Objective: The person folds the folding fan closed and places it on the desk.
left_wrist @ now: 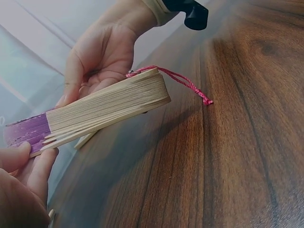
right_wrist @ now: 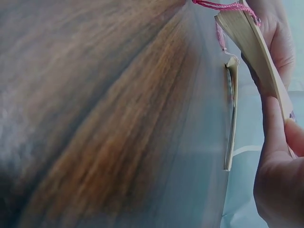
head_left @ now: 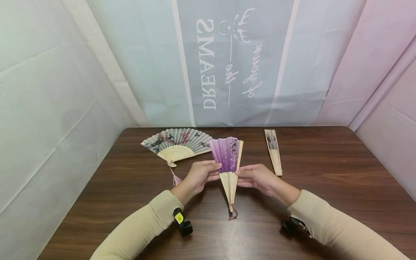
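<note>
A purple folding fan (head_left: 226, 155) with pale wooden ribs is partly spread in front of the person, its pivot end pointing toward them. The left hand (head_left: 201, 175) pinches its left edge between thumb and fingers. On the opposite edge, the right hand (head_left: 260, 177) pinches the outer rib in the same way. From the pivot hangs a pink cord (left_wrist: 190, 85). In the left wrist view the ribs (left_wrist: 104, 107) are bunched, with a few splayed apart at the lower side. The right wrist view shows the right thumb and finger (right_wrist: 273, 123) on either side of the outer rib.
A spread white floral fan (head_left: 178, 144) with a pink tassel (head_left: 176, 180) lies behind the left hand. Beyond the right hand lies a nearly folded fan (head_left: 273, 151) with a dark pattern. The brown wooden table (head_left: 325, 169) ends at a printed cloth backdrop (head_left: 156, 54).
</note>
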`<action>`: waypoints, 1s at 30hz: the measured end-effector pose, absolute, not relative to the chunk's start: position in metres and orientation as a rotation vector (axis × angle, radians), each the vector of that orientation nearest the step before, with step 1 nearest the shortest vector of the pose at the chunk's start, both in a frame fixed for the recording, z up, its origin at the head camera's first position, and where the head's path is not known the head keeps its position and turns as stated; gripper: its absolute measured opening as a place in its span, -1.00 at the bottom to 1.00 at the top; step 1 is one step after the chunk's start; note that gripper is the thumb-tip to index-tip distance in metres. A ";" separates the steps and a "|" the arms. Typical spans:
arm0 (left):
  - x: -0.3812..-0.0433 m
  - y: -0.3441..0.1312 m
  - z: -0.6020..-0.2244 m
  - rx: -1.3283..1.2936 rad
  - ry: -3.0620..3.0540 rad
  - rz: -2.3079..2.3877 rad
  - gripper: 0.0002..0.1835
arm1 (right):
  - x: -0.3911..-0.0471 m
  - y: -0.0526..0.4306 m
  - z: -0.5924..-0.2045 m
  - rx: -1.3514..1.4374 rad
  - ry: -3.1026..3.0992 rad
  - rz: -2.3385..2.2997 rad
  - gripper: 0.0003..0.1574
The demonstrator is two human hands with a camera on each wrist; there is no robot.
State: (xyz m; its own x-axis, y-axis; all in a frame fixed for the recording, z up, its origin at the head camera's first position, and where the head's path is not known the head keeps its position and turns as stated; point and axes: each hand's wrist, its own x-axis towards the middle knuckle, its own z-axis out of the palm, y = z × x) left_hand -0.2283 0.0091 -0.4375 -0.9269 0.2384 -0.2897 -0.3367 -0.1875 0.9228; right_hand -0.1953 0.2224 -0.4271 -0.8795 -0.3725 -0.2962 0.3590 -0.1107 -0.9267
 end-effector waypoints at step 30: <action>-0.225 0.012 -0.431 -0.057 1.760 2.131 -0.65 | -0.194 0.215 -0.427 -0.007 1.711 -2.014 -0.67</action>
State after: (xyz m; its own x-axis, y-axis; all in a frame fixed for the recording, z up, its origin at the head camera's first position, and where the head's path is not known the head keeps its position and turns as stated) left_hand -0.2248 0.0116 -0.4312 -0.9290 0.2584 -0.2650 -0.3090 -0.1475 0.9396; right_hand -0.1941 0.2147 -0.4266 -0.8779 -0.3682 -0.3062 0.3617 -0.0909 -0.9278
